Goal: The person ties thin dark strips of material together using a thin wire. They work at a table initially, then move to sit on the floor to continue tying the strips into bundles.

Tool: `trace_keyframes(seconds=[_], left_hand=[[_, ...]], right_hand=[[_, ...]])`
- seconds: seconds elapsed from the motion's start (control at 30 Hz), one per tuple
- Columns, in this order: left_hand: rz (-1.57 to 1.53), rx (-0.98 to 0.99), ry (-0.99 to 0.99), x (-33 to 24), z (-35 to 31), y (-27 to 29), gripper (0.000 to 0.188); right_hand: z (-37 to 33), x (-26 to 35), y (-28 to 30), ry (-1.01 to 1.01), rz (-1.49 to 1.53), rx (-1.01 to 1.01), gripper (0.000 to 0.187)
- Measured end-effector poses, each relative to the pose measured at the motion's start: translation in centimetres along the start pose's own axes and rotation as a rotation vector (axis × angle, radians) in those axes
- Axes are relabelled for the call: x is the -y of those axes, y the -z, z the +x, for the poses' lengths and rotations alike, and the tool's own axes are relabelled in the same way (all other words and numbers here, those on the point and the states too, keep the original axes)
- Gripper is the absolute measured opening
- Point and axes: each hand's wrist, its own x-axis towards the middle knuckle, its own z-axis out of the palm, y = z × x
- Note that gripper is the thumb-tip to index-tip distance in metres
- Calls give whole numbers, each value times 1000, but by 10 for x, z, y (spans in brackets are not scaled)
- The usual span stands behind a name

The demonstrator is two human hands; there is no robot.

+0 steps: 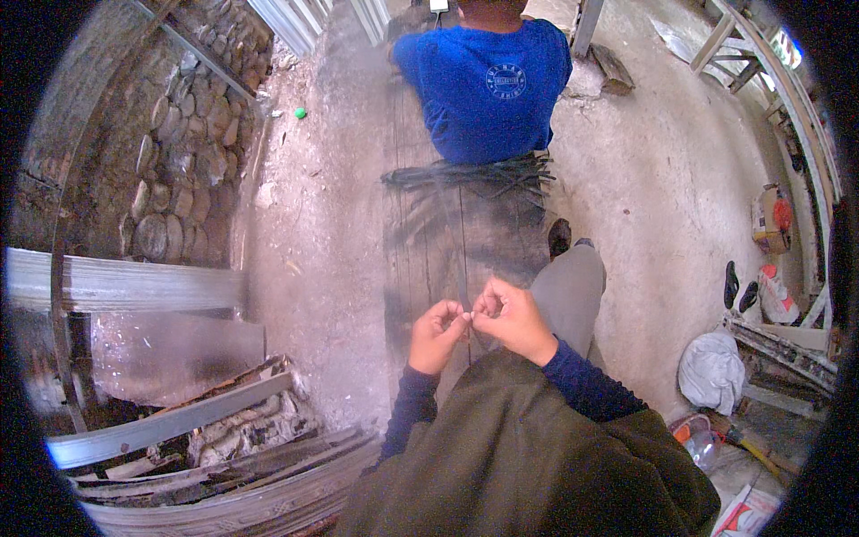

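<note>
Floor: pale, dusty concrete (662, 188), stained and rough.
Wall: rounded stones (170, 170) set in mortar, upper left.
Bench: long dark wooden plank bench (438, 242) running up the middle; a person in a blue shirt (488, 85) sits at its far end, back turned.
Left foreground: grey metal profiles (134, 282) and stacked moulded strips (224, 488).
Right side: white frames (769, 63) along the edge, a white sack (713, 371), dark sandals (739, 288).
Light: even daylight, soft shadows.
</note>
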Motion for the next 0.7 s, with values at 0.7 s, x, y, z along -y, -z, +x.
trace_keyframes(seconds=[0.7], left_hand=[[-687, 104, 115, 20, 5, 12, 7]], right_hand=[[18, -36, 14, 42, -156, -85, 19]])
